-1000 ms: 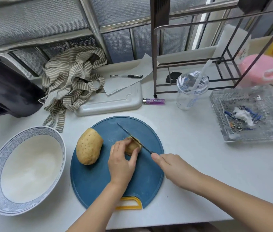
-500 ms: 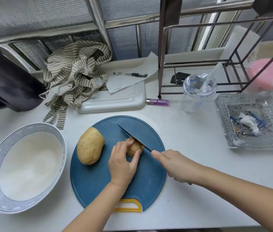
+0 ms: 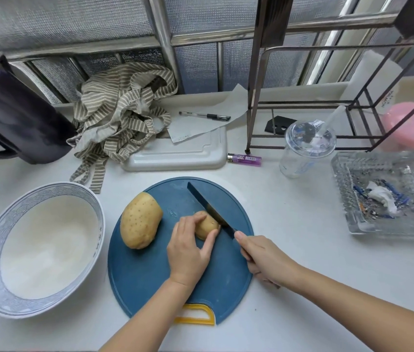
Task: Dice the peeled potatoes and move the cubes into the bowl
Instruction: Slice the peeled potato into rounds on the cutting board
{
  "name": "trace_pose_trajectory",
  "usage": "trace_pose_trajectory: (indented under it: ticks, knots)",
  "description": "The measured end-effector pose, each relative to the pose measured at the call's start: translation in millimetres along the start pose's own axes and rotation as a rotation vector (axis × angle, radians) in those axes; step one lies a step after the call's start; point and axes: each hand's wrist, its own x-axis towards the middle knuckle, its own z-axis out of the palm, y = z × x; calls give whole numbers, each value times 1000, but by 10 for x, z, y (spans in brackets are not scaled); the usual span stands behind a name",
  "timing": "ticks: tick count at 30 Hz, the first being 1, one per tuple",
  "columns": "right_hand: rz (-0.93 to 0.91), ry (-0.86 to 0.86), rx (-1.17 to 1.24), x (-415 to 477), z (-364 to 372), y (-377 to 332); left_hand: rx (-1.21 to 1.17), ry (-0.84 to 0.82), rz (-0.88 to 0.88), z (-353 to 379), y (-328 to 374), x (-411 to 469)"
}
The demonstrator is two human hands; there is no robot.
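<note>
While the white ceramic bowl with the blue patterned rim [image 3: 45,247] sits on the left with no cubes in it, the action is on the round blue plastic cutting board [image 3: 150,275]. A large tan whole potato [image 3: 141,221] lies untouched near its left edge. Just right of it, the left hand [image 3: 188,252] pins the smaller tan potato [image 3: 207,223], thumb and curled fingers pinching its sides. The dark-bladed kitchen knife [image 3: 208,208] is set across that potato's right end, with the right hand [image 3: 264,260] wrapped round the handle, forefinger towards the spine. First slice, I'd say. Next comes a firm press down, fingertips tucked clear of the blade.
</note>
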Motion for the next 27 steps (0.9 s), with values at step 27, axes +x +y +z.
trace_pose_trajectory:
  ticks: [27]
  knots:
    - [-46, -2, -91, -282, -118, -168, 51, 6, -25, -16, 10, 10]
